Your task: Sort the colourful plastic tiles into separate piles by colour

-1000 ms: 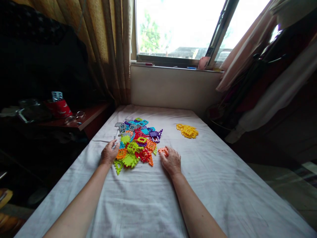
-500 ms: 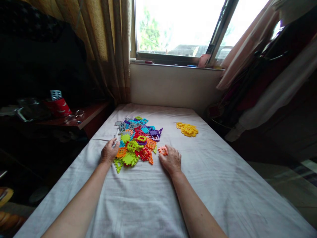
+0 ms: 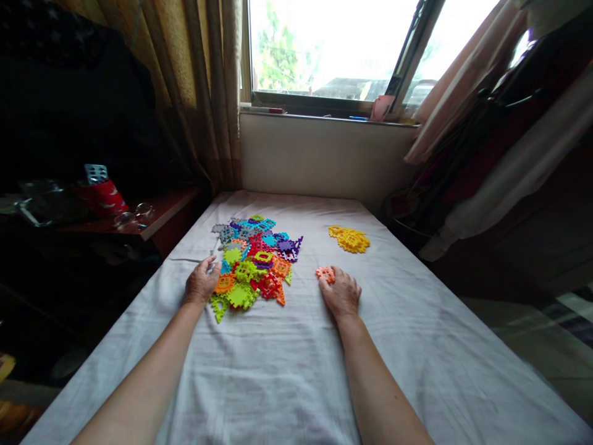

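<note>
A mixed heap of plastic interlocking tiles [image 3: 252, 266] in green, orange, red, blue, purple and grey lies left of centre on the cloth-covered surface. At the heap's left edge rests my left hand [image 3: 202, 281], fingers loosely apart and nothing seen in them. To the right of the heap, my right hand [image 3: 341, 292] grips a pink interlocking tile [image 3: 325, 274] by its right side, low over the cloth. Beyond that hand sits a smaller pile of yellow tiles [image 3: 351, 240], apart from the mixed heap.
The pale cloth [image 3: 259, 371] has wrinkles across it. On the left, a dark red side table [image 3: 162, 213] carries a glass jug, a red container [image 3: 104, 198] and glasses [image 3: 134, 215]. Clothes [image 3: 500, 204] hang on the right. A window [image 3: 324, 55] is behind.
My right hand has moved to the right with the pink tile, away from the mixed heap. My left hand has stayed beside the heap.
</note>
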Demonstrator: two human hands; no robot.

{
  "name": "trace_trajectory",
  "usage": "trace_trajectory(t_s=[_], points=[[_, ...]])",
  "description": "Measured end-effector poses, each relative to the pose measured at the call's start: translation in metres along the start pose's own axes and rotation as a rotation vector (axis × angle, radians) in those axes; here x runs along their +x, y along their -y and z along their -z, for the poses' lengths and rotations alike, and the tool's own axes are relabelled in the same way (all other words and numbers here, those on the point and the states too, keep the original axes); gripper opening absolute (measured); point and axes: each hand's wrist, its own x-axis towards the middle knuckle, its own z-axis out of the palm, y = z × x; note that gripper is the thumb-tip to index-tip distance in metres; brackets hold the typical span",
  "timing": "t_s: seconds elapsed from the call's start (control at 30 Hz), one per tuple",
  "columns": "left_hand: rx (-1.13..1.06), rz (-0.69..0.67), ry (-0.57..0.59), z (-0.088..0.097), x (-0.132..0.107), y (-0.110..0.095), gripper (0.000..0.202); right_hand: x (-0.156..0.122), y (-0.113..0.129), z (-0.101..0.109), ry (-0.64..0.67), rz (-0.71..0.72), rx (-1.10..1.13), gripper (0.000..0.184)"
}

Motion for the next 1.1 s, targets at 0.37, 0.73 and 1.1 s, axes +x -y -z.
trace_trajectory(t_s=[0.37,0.73,1.1], points=[[-0.057,-0.006,0.016,0.002,0.001,-0.001,0.038,-0.004,0.03,-0.002,-0.028,0.336,0.086,0.037],[-0.074,0.001,0.004,0.004,-0.001,-0.002,0.038,0.001,0.081,-0.024,0.19,0.512,0.013,0.023],[-0.098,-0.003,0.005,0.006,-0.002,-0.003,0.038,0.025,-0.013,-0.003,-0.127,-0.047,0.396,0.038]])
